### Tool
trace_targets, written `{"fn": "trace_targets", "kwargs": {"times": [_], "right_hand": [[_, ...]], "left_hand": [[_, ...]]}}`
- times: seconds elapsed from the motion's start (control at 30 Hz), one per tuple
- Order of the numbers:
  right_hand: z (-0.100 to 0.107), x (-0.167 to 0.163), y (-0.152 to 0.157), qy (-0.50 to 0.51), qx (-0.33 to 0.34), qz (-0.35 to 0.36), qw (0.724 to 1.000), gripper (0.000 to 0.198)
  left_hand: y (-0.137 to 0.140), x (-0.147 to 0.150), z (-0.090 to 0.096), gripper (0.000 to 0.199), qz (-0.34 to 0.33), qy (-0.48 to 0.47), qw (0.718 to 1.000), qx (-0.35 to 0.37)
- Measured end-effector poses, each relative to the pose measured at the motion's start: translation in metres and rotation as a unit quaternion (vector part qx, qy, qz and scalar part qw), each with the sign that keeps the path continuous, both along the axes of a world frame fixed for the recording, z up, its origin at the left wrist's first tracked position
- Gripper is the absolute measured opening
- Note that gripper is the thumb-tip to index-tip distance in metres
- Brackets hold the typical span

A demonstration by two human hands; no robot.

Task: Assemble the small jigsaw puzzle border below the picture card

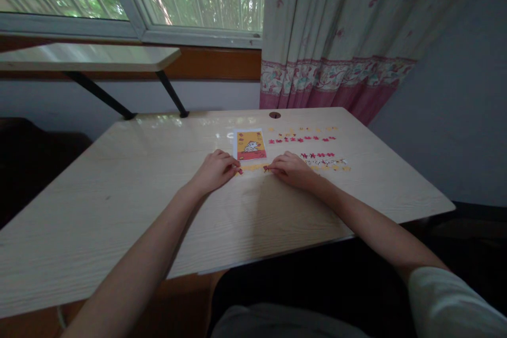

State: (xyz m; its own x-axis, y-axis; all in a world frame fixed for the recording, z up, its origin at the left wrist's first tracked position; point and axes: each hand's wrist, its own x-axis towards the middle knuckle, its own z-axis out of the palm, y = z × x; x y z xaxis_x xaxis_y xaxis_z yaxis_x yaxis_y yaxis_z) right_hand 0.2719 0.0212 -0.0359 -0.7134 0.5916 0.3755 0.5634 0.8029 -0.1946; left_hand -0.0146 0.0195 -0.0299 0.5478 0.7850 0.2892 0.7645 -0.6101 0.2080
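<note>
My left hand [217, 170] is closed in a pinch, with a small red puzzle piece [240, 171] at its fingertips, by the left end of a short row of joined yellow pieces [252, 168]. My right hand [292, 170] pinches a dark red and yellow puzzle piece [266, 168] at the right end of that row. Just behind the row lies a picture card [250, 146], showing a white animal on an orange and red ground. The fingers partly cover both pieces, so their exact shapes are hard to make out.
Loose pieces are sorted in lines to the right: yellow pieces [312, 129], red pieces [301, 140], more red ones [318, 155] and white ones [327, 161]. A raised shelf [91, 58] stands on the desk [130, 195] at back left. Behind hangs a curtain [317, 37].
</note>
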Motion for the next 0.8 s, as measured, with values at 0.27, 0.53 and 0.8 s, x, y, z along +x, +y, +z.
{"fn": "trace_targets", "kwargs": {"times": [0.27, 0.53, 0.8], "right_hand": [[0.0030, 0.0007, -0.0016, 0.000, 0.002, -0.007, 1.000, 0.022], [0.0026, 0.0008, -0.0021, -0.004, 0.004, -0.009, 1.000, 0.019], [0.0013, 0.0004, 0.0000, -0.011, 0.001, -0.015, 1.000, 0.019]], "left_hand": [[-0.0003, -0.0030, 0.0016, 0.025, -0.012, 0.004, 1.000, 0.008], [-0.0018, -0.0036, 0.0079, 0.025, -0.027, 0.002, 1.000, -0.003], [-0.0007, -0.0029, 0.0053, 0.025, -0.019, 0.013, 1.000, -0.001]]}}
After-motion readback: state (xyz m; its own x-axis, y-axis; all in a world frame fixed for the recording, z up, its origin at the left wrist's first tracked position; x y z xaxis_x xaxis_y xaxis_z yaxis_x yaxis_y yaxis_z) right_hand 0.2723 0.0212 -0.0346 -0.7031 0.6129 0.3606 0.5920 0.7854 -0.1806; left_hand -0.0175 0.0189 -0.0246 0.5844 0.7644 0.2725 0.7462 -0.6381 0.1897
